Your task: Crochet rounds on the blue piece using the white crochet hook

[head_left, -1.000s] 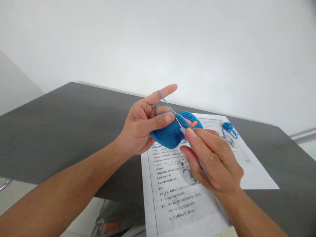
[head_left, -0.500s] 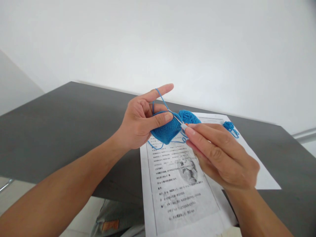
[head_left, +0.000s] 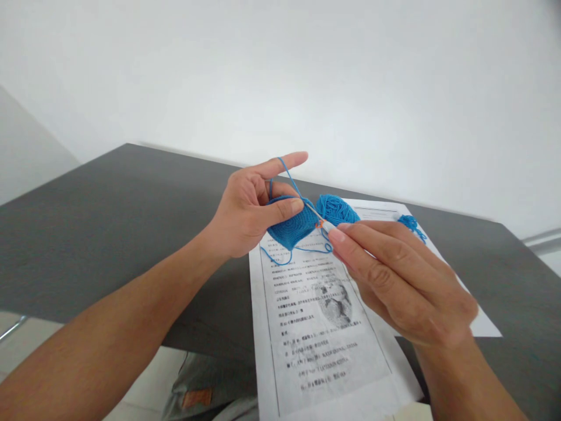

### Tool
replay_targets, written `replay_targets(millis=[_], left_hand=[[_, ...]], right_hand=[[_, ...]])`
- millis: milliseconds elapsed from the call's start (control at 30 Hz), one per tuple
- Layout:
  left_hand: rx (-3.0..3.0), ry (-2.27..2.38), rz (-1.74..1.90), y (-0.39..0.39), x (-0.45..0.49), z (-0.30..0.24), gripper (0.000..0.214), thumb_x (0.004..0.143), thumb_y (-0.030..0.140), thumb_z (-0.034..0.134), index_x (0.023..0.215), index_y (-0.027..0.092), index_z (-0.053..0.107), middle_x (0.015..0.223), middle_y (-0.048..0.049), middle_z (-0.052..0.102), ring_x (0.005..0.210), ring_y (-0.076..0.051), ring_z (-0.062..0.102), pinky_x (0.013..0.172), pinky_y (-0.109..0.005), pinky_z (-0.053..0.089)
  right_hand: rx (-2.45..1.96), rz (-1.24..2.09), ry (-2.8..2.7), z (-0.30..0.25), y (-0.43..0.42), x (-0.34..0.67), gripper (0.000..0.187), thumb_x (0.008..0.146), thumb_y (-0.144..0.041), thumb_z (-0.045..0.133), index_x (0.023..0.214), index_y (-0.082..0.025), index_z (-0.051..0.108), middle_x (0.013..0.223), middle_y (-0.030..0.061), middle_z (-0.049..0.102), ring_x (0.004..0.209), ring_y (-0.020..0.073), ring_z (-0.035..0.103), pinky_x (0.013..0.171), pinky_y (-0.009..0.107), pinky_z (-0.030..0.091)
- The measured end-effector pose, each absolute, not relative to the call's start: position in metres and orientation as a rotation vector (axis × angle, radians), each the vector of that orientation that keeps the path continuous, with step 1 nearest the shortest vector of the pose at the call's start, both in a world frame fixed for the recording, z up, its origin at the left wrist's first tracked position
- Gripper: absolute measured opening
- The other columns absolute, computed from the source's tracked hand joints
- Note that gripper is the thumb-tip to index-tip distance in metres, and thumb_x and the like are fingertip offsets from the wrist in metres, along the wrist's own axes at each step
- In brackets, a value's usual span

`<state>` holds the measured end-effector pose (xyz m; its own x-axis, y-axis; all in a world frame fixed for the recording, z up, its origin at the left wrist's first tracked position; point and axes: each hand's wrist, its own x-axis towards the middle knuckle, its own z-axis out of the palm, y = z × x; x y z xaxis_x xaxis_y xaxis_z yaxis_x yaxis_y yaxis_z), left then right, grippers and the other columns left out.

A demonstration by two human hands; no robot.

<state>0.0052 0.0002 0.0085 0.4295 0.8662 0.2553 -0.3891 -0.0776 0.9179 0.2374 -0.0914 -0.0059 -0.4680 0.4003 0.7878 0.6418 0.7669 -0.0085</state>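
My left hand point(head_left: 248, 210) pinches a round blue crocheted piece point(head_left: 293, 226) between thumb and fingers, above the table. Its forefinger points out straight with a blue strand point(head_left: 287, 171) looped over it. My right hand point(head_left: 401, 280) is closed on a crochet hook point(head_left: 316, 217), whose thin metal tip reaches the edge of the blue piece by my left thumb. A small orange marker point(head_left: 320, 223) shows by the hook. A ball of blue yarn point(head_left: 335, 209) lies just behind the hook on the paper.
Printed paper sheets point(head_left: 315, 327) lie on the dark grey table point(head_left: 109, 234) under my hands, reaching over its near edge. A loose tangle of blue yarn point(head_left: 412, 225) rests at the right on the paper. A white wall rises behind the table.
My right hand has drawn back to the right and down with the hook. The blue piece now looks smaller and more folded in my left hand, and the orange marker is mostly hidden.
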Motion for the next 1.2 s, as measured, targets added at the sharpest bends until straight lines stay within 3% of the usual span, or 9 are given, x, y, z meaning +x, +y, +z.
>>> replay_targets(millis=[133,300,500,667,1067,1200], left_hand=[[1.366,0.545,1.088,0.000,0.004,0.011,0.092,0.074,0.014,0.086,0.159,0.006,0.052,0.068,0.0009,0.072,0.052,-0.012,0.060,0.049,-0.024,0.044],[1.591,0.581,1.061,0.003,-0.002,0.014,0.085,0.075,0.010,0.081,0.157,0.007,0.057,0.067,-0.0007,0.073,0.050,-0.012,0.057,0.049,-0.024,0.041],[1.739,0.583,0.979,0.005,-0.007,0.013,0.077,0.078,0.012,0.077,0.154,0.012,0.062,0.069,-0.0003,0.072,0.052,-0.011,0.056,0.049,-0.023,0.040],[1.788,0.537,0.935,0.004,-0.008,0.012,0.075,0.084,0.014,0.074,0.157,0.008,0.058,0.068,-0.0007,0.071,0.055,-0.011,0.055,0.051,-0.023,0.045],[1.845,0.389,0.896,0.005,-0.010,0.007,0.072,0.089,0.015,0.075,0.158,0.008,0.057,0.068,-0.0006,0.072,0.055,-0.011,0.060,0.050,-0.018,0.048],[1.843,0.384,0.919,0.004,-0.012,0.008,0.071,0.088,0.018,0.079,0.156,0.009,0.060,0.070,-0.0024,0.074,0.055,-0.013,0.062,0.050,-0.020,0.049]], right_hand=[[-0.686,-0.636,-2.349,0.005,-0.094,0.236,0.051,0.099,-0.006,0.064,0.150,-0.006,0.063,0.123,0.0214,0.080,0.113,0.0371,0.076,0.085,0.051,0.072],[-0.649,-0.647,-2.421,0.015,-0.094,0.232,0.044,0.099,-0.004,0.062,0.142,-0.005,0.068,0.118,0.0212,0.080,0.108,0.0373,0.077,0.076,0.051,0.072],[-0.656,-0.563,-2.434,0.011,-0.095,0.238,0.046,0.097,-0.003,0.068,0.143,0.000,0.064,0.118,0.0213,0.079,0.108,0.0333,0.075,0.085,0.050,0.070],[-0.651,-0.394,-2.298,0.011,-0.093,0.239,0.053,0.094,-0.001,0.072,0.145,-0.014,0.066,0.114,0.0139,0.081,0.100,0.0267,0.078,0.082,0.045,0.072],[-0.778,-0.026,-2.021,0.012,-0.092,0.245,0.054,0.087,-0.005,0.083,0.133,-0.032,0.079,0.105,0.0048,0.086,0.089,0.0248,0.083,0.074,0.040,0.072],[-0.806,0.127,-1.925,0.011,-0.092,0.242,0.046,0.088,-0.007,0.082,0.126,-0.034,0.083,0.091,0.0026,0.086,0.078,0.0237,0.081,0.064,0.040,0.069]])
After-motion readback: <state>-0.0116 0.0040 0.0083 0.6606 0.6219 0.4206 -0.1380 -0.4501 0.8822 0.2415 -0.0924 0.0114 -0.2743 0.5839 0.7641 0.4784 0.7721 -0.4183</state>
